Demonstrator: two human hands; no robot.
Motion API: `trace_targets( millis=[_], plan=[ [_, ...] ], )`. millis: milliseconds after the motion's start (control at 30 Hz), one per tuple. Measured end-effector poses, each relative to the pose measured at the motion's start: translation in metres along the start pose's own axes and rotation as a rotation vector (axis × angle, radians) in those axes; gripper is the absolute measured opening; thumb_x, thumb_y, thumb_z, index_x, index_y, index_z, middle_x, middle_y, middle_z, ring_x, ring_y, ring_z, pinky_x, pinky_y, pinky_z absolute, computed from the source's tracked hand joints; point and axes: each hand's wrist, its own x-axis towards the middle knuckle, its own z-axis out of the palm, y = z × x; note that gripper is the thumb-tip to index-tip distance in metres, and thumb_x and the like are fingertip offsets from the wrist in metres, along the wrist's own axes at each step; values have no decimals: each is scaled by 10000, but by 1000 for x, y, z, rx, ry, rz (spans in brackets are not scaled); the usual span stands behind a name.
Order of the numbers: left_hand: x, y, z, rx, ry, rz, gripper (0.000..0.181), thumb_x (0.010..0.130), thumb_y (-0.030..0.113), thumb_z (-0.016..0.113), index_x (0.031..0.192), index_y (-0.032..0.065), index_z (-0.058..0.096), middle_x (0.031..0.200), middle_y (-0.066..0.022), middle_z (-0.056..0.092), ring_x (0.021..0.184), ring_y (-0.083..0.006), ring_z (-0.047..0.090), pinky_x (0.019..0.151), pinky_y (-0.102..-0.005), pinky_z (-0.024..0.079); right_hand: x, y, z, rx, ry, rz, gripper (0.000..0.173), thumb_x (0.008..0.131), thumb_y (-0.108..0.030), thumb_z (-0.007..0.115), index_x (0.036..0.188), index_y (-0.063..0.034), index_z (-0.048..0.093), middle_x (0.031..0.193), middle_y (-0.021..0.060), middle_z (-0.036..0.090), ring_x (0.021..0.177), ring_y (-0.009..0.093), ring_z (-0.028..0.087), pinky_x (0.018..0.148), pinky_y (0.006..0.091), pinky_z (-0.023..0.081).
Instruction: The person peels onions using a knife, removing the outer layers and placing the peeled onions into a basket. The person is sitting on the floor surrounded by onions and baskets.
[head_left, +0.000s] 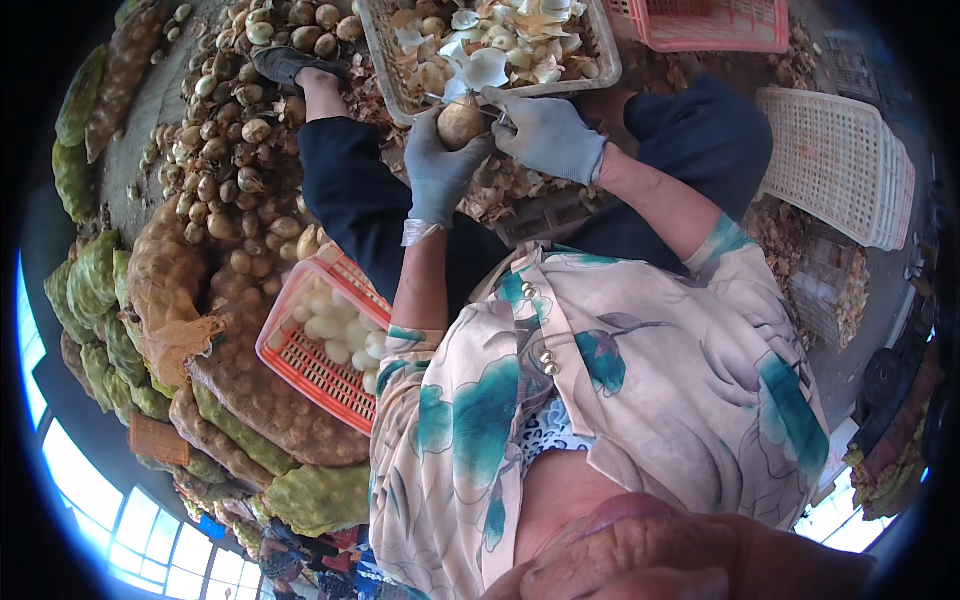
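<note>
My left hand, in a grey knit glove, holds an unpeeled brown onion between thumb and fingers. My right hand, gloved the same way, is closed around a small tool, perhaps a knife, whose metal part barely shows beside the onion. Both hands are at the near edge of a pale plastic crate filled with onion skins and some onions. Beside my left forearm stands a red-pink plastic basket of peeled white onions.
Loose unpeeled onions are heaped at the left, with mesh sacks of onions behind them. A pink crate lies at the top right, and stacked white baskets at the right. Skins litter the floor around my legs.
</note>
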Motion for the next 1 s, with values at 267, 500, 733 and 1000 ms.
trace_targets(
  millis=[267, 500, 733, 1000],
  plan=[
    [-5, 8, 1, 49, 16, 98, 478, 750, 123, 816, 1172, -37, 658, 1005, -75, 712, 889, -119, 676, 818, -294, 571, -3, -8, -14, -119, -24, -4, 500, 860, -229, 643, 1307, -17, 569, 844, 170, 713, 763, 327, 715, 678, 448, 571],
    [-17, 45, -4, -225, 1, -51, 509, 722, 97, 820, 1184, -38, 654, 1036, -65, 695, 901, -128, 677, 832, -288, 560, -11, 25, -14, -268, 102, -149, 482, 854, -252, 675, 1281, -43, 594, 807, 160, 703, 758, 330, 714, 655, 424, 562],
    [-10, 63, -29, -223, 150, 48, 540, 725, 9, 841, 1217, -30, 619, 1072, -77, 693, 934, -136, 674, 839, -283, 579, -1, 72, -40, -148, 20, 429, 315, 901, -286, 580, 1024, -10, 670, 852, 218, 716, 832, 401, 711, 781, 474, 570],
    [-9, 51, -2, -35, 138, 140, 565, 678, 121, 864, 1179, -21, 645, 1077, -94, 684, 957, -160, 674, 877, -300, 549, -19, 6, -33, 18, 182, -18, 421, 867, -209, 692, 1277, -113, 676, 838, 184, 701, 731, 327, 705, 650, 406, 566]
  ],
)
